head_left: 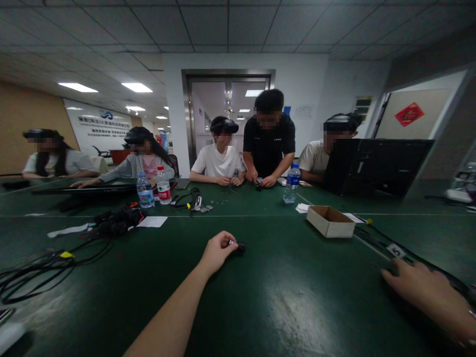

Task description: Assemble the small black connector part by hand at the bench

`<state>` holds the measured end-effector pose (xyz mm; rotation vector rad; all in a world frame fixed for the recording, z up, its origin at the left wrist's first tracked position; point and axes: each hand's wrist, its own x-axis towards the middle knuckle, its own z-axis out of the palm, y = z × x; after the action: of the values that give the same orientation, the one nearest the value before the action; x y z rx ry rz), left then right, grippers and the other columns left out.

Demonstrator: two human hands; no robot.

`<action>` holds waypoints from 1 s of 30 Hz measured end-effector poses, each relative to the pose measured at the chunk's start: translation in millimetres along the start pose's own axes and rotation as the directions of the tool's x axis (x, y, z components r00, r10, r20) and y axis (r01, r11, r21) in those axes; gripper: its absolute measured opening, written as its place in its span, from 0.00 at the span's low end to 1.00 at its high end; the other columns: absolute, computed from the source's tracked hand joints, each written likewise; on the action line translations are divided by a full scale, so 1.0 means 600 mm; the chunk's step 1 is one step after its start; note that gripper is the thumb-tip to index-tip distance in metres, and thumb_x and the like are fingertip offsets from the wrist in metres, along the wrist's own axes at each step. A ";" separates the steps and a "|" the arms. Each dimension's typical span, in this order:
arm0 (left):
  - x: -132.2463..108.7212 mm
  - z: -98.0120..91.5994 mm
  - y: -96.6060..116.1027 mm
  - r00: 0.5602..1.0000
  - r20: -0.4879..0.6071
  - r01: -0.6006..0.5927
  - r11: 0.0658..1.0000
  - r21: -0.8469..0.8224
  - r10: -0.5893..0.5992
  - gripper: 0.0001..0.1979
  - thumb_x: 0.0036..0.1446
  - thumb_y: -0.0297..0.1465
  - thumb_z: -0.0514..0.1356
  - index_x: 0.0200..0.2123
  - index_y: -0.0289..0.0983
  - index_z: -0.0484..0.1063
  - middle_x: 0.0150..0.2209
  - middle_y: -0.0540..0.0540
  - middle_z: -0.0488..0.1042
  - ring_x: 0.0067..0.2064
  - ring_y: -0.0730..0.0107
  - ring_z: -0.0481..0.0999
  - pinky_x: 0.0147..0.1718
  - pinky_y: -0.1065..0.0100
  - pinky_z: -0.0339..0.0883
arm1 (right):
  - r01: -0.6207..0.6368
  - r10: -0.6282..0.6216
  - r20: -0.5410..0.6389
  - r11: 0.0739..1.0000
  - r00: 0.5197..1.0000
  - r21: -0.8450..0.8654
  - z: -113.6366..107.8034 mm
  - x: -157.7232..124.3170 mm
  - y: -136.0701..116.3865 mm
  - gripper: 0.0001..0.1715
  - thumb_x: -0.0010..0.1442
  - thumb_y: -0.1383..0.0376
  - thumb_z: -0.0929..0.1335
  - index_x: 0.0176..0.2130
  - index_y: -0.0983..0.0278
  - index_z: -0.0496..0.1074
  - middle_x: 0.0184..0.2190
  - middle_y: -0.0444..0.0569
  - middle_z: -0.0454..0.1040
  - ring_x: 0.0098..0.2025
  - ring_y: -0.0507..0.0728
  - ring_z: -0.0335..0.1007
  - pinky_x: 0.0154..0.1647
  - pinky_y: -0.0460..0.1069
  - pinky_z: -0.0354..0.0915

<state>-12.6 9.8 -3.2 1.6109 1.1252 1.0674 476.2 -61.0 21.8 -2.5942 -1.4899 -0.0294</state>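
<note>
My left hand [218,252] reaches out over the middle of the green table. Its thumb and fingers are closed on a small black cylinder [241,247] with a silvery part at the fingertips; what kind of thing it is, I cannot make out. On the right, my right hand [427,292] lies palm down with its fingers stretched, holding nothing that shows. Just beyond its fingers is a white tag [396,251] marked "5", beside black cables [375,233].
An open cardboard box [330,229] stands ahead on the right, near a water bottle [291,184]. Left of centre are two more bottles [163,186], a white paper [152,221] and tangled black cables [44,272]. Several people sit or stand across the table [282,277]; a monitor [372,166] blocks part of one.
</note>
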 end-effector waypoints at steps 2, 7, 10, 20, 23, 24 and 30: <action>0.000 0.001 0.001 1.000 -0.008 -0.004 1.000 0.000 0.004 0.13 0.50 0.36 0.63 0.38 0.36 0.71 0.38 0.44 0.75 0.41 0.64 0.74 0.43 0.62 0.66 | -0.054 0.054 -0.013 0.998 0.998 -0.040 -0.013 -0.009 -0.016 0.22 0.59 0.56 0.62 0.45 0.67 0.72 0.46 0.70 0.66 0.43 0.69 0.66 0.37 0.56 0.57; -0.004 -0.001 0.008 1.000 0.005 0.021 1.000 -0.005 -0.021 0.14 0.50 0.38 0.63 0.39 0.37 0.71 0.41 0.44 0.75 0.43 0.63 0.74 0.43 0.61 0.66 | -0.074 0.071 -0.028 0.992 0.997 -0.098 -0.062 -0.053 -0.067 0.22 0.62 0.56 0.59 0.43 0.68 0.72 0.49 0.70 0.65 0.45 0.72 0.64 0.34 0.56 0.57; -0.004 -0.001 0.009 1.000 -0.001 0.021 1.000 0.000 -0.021 0.14 0.50 0.37 0.63 0.38 0.37 0.71 0.41 0.43 0.75 0.43 0.64 0.74 0.44 0.61 0.66 | 0.093 -0.114 -0.130 0.983 0.985 -0.159 -0.085 -0.089 -0.128 0.20 0.63 0.60 0.60 0.45 0.69 0.72 0.46 0.66 0.67 0.46 0.70 0.64 0.38 0.56 0.59; 0.005 0.004 -0.008 0.999 -0.015 -0.051 0.998 -0.034 0.051 0.11 0.49 0.33 0.64 0.36 0.36 0.71 0.37 0.44 0.76 0.40 0.65 0.76 0.42 0.63 0.68 | 0.606 -0.705 -0.029 0.587 0.709 0.537 0.019 -0.198 -0.458 0.23 0.54 0.61 0.70 0.50 0.60 0.69 0.44 0.51 0.69 0.42 0.58 0.68 0.40 0.50 0.64; 0.007 0.004 -0.012 0.997 -0.037 -0.077 0.995 -0.061 0.075 0.11 0.49 0.33 0.64 0.35 0.36 0.70 0.36 0.45 0.76 0.39 0.66 0.76 0.42 0.64 0.68 | 0.629 -0.710 -0.122 0.514 0.693 0.584 0.050 -0.207 -0.498 0.19 0.54 0.66 0.71 0.47 0.61 0.70 0.44 0.50 0.68 0.43 0.58 0.67 0.42 0.49 0.63; 0.008 0.004 -0.013 0.996 -0.042 -0.078 0.995 -0.068 0.075 0.11 0.48 0.33 0.65 0.35 0.36 0.70 0.36 0.45 0.76 0.40 0.66 0.76 0.43 0.64 0.68 | 0.644 -0.708 -0.154 0.500 0.689 0.579 0.057 -0.205 -0.503 0.17 0.54 0.67 0.70 0.46 0.61 0.70 0.43 0.50 0.68 0.43 0.57 0.67 0.42 0.49 0.63; 0.016 0.001 -0.010 1.000 -0.010 -0.029 0.996 -0.087 0.028 0.13 0.45 0.33 0.67 0.34 0.35 0.71 0.35 0.44 0.77 0.38 0.66 0.76 0.41 0.64 0.68 | 0.701 -0.718 -0.233 0.463 0.655 0.543 0.076 -0.187 -0.499 0.10 0.58 0.68 0.67 0.42 0.61 0.71 0.40 0.48 0.68 0.41 0.56 0.67 0.42 0.48 0.62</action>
<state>-11.4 20.0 -7.6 1.5592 1.0502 1.1280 159.2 -2.7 2.6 -1.3405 -2.0683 0.3338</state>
